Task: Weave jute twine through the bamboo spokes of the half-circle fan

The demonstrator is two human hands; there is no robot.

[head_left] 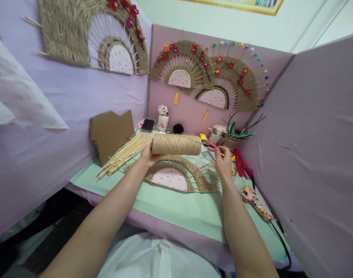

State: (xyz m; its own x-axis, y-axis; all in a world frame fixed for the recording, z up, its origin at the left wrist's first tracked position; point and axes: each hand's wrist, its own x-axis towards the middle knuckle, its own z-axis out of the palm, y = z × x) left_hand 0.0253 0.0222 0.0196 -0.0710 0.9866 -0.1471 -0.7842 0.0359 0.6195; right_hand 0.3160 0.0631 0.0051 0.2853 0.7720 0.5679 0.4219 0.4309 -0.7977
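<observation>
My left hand (pixel 149 156) grips one end of a large spool of jute twine (pixel 176 144), which lies level above the table. Beyond the spool's other end is my right hand (pixel 223 158), its fingers pinched together. What they hold is too small to make out. Behind those fingertips is something pink (pixel 212 144), close to thin metal parts. Below the spool, a half-round woven twine fan (pixel 204 181) with a pink-dotted white centre (pixel 170 179) lies on the table. Loose twine strands (pixel 207 168) spread from its right side.
Thin wooden sticks (pixel 124 154) and a cardboard piece (pixel 111 133) are at the left. On the right lie red strips (pixel 242 164) and a patterned glue gun (pixel 256 202) with a black cord. A jar (pixel 163 119) and a phone (pixel 148 124) stand behind. Finished fans (pixel 190 63) hang on the partitions.
</observation>
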